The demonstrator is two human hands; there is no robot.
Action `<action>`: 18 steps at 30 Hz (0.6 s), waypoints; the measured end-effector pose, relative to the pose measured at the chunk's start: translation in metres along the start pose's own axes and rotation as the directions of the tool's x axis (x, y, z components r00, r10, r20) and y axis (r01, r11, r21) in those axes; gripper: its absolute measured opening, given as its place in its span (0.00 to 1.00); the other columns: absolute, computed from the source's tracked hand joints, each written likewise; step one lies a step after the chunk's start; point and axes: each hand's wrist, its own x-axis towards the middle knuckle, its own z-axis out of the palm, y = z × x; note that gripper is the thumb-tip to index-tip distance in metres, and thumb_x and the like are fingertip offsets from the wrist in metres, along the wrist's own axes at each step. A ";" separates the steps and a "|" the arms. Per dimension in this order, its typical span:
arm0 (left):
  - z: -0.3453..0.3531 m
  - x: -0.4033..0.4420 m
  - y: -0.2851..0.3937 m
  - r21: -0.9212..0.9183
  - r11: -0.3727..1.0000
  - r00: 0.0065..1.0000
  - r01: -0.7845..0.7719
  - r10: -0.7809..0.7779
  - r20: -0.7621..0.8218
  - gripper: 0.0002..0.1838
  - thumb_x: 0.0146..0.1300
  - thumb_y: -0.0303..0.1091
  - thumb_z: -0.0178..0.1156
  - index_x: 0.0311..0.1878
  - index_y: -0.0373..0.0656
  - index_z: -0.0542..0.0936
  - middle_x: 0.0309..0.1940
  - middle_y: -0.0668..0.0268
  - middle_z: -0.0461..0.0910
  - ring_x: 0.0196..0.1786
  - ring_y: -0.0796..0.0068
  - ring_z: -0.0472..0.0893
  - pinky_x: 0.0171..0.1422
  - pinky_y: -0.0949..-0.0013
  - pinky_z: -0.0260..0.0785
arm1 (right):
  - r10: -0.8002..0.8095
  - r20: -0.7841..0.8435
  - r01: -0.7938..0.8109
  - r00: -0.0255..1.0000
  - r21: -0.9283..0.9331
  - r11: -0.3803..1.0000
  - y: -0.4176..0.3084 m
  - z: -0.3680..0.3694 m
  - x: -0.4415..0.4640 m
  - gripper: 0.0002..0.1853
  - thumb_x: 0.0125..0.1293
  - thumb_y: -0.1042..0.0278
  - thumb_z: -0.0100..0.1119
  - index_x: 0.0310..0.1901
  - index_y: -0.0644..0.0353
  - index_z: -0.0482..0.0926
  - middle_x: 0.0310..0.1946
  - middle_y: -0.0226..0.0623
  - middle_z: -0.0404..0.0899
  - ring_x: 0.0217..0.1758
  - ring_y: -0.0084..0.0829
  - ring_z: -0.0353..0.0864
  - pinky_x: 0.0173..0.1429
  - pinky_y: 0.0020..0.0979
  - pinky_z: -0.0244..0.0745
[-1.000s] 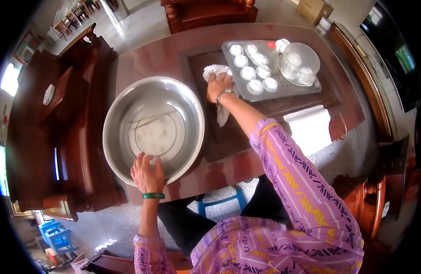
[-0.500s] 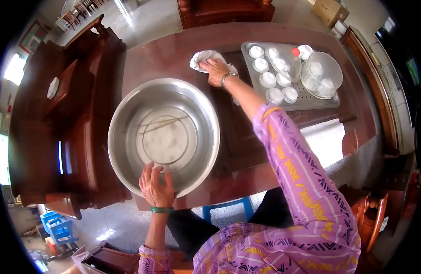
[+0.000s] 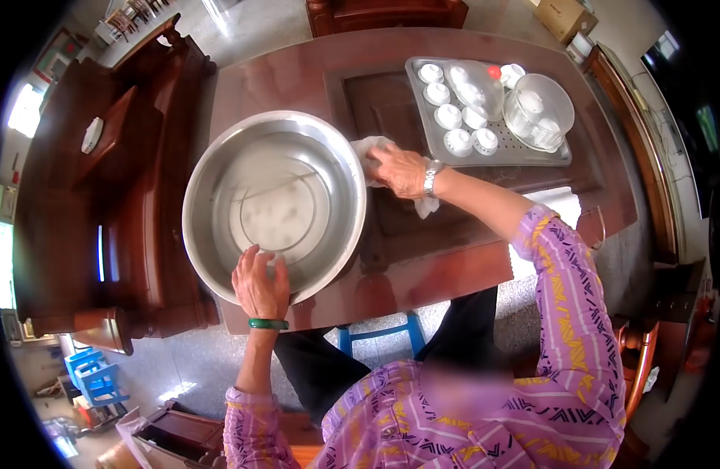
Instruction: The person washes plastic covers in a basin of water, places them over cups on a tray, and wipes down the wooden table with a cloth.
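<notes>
By the bent fingers (image 3: 379, 159) of the right hand (image 3: 404, 172), a bunched white cloth (image 3: 364, 148) is clutched; it is held low over the bench (image 3: 453, 270), just beside the basin (image 3: 206, 191). The fingers of the left hand (image 3: 262, 288) are curved and kept apart from the thumb over the near rim; whether the rim is pressed cannot be told. Farther out, small white cups (image 3: 448, 117) are set on a metal tray (image 3: 524, 160), with others seen inside a clear tub (image 3: 561, 105). The work with the cloth is judged unfinished, since it is not yet put down; how much of the surface is done or left cannot be told.
</notes>
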 end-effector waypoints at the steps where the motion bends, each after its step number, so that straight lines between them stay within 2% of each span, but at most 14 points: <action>1: -0.002 0.000 0.003 0.004 1.000 1.000 0.000 0.000 -0.005 0.09 0.53 0.36 0.61 0.35 0.43 0.79 0.49 0.58 0.76 0.55 0.55 0.72 0.60 0.57 0.59 | 0.009 -0.016 -0.010 1.000 -0.035 0.999 0.003 0.002 0.004 0.04 0.45 0.72 0.56 0.22 0.61 0.78 0.49 0.42 0.66 0.50 0.46 0.68 0.52 0.41 0.72; 3: -0.001 0.001 0.005 0.006 1.000 1.000 -0.007 0.007 -0.003 0.08 0.52 0.35 0.61 0.35 0.43 0.79 0.49 0.58 0.76 0.55 0.56 0.72 0.60 0.57 0.59 | -0.030 -0.125 0.010 0.992 -0.155 0.988 0.013 0.001 0.022 0.03 0.43 0.72 0.58 0.23 0.60 0.79 0.51 0.42 0.65 0.51 0.47 0.68 0.50 0.42 0.74; 4: -0.001 0.000 0.004 -0.005 1.000 1.000 -0.016 0.016 -0.009 0.08 0.52 0.34 0.62 0.34 0.43 0.79 0.48 0.59 0.76 0.55 0.55 0.72 0.60 0.57 0.60 | 0.076 -0.108 -0.089 0.991 -0.121 0.989 0.016 -0.004 0.036 0.03 0.43 0.73 0.59 0.22 0.61 0.78 0.54 0.40 0.63 0.53 0.48 0.68 0.51 0.43 0.74; 5: -0.001 0.000 0.003 -0.014 1.000 1.000 -0.022 0.022 -0.017 0.08 0.52 0.34 0.62 0.34 0.43 0.79 0.48 0.59 0.76 0.54 0.55 0.73 0.59 0.57 0.60 | 0.158 -0.037 -0.162 0.987 -0.142 0.977 0.027 -0.004 0.055 0.10 0.46 0.72 0.58 0.33 0.55 0.81 0.56 0.37 0.62 0.54 0.48 0.67 0.51 0.45 0.74; 7: -0.003 0.002 0.005 -0.011 1.000 1.000 -0.024 0.024 -0.014 0.07 0.51 0.32 0.63 0.34 0.43 0.79 0.48 0.59 0.76 0.54 0.55 0.73 0.59 0.56 0.60 | 0.294 -0.096 -0.300 0.951 -0.048 0.953 0.046 -0.004 0.091 0.21 0.50 0.71 0.56 0.48 0.37 0.78 0.58 0.34 0.60 0.57 0.48 0.65 0.55 0.47 0.71; 9: -0.003 0.002 0.005 -0.004 1.000 1.000 -0.020 0.020 -0.010 0.07 0.51 0.32 0.63 0.34 0.43 0.79 0.48 0.59 0.76 0.53 0.55 0.73 0.59 0.56 0.60 | 0.395 -0.081 -0.399 0.915 -0.051 0.915 0.070 -0.007 0.123 0.30 0.54 0.70 0.54 0.56 0.20 0.68 0.59 0.32 0.59 0.61 0.47 0.62 0.57 0.50 0.68; 11: -0.004 0.004 0.005 0.004 1.000 1.000 -0.003 0.003 0.011 0.07 0.52 0.31 0.62 0.34 0.42 0.79 0.49 0.58 0.77 0.54 0.57 0.73 0.60 0.58 0.60 | 0.478 -0.140 -0.490 0.867 -0.076 0.868 0.091 -0.008 0.149 0.30 0.57 0.68 0.53 0.58 0.19 0.66 0.63 0.29 0.56 0.65 0.44 0.58 0.57 0.54 0.66; 14: -0.005 0.004 0.004 0.007 1.000 1.000 0.009 -0.010 0.025 0.07 0.52 0.30 0.61 0.35 0.41 0.79 0.49 0.57 0.76 0.54 0.56 0.73 0.60 0.58 0.60 | 0.552 -0.114 -0.557 0.826 -0.019 0.830 0.102 -0.018 0.164 0.29 0.58 0.68 0.53 0.58 0.19 0.67 0.64 0.28 0.55 0.65 0.44 0.56 0.56 0.56 0.65; 16: -0.006 0.004 0.005 0.000 1.000 0.999 0.014 -0.014 0.036 0.07 0.52 0.30 0.61 0.35 0.41 0.79 0.49 0.58 0.76 0.55 0.55 0.73 0.60 0.56 0.60 | 0.624 -0.204 -0.631 0.754 0.036 0.775 0.093 -0.019 0.161 0.24 0.59 0.66 0.50 0.57 0.28 0.69 0.63 0.33 0.56 0.63 0.46 0.58 0.58 0.53 0.66; 17: -0.006 0.004 0.005 -0.008 1.000 0.999 0.015 -0.015 0.034 0.07 0.51 0.30 0.62 0.34 0.42 0.79 0.50 0.59 0.76 0.55 0.54 0.72 0.60 0.55 0.59 | 0.624 -0.200 -0.631 0.756 0.034 0.775 0.089 -0.019 0.160 0.24 0.59 0.66 0.50 0.57 0.28 0.69 0.63 0.33 0.56 0.63 0.46 0.58 0.58 0.53 0.66; 18: -0.005 0.005 0.004 -0.007 1.000 0.999 0.019 -0.019 0.037 0.07 0.51 0.30 0.62 0.34 0.42 0.79 0.50 0.59 0.76 0.55 0.54 0.72 0.60 0.55 0.59 | 0.677 -0.231 -0.683 0.699 0.069 0.728 0.086 -0.018 0.161 0.23 0.59 0.66 0.50 0.57 0.31 0.69 0.63 0.33 0.56 0.63 0.47 0.58 0.58 0.54 0.66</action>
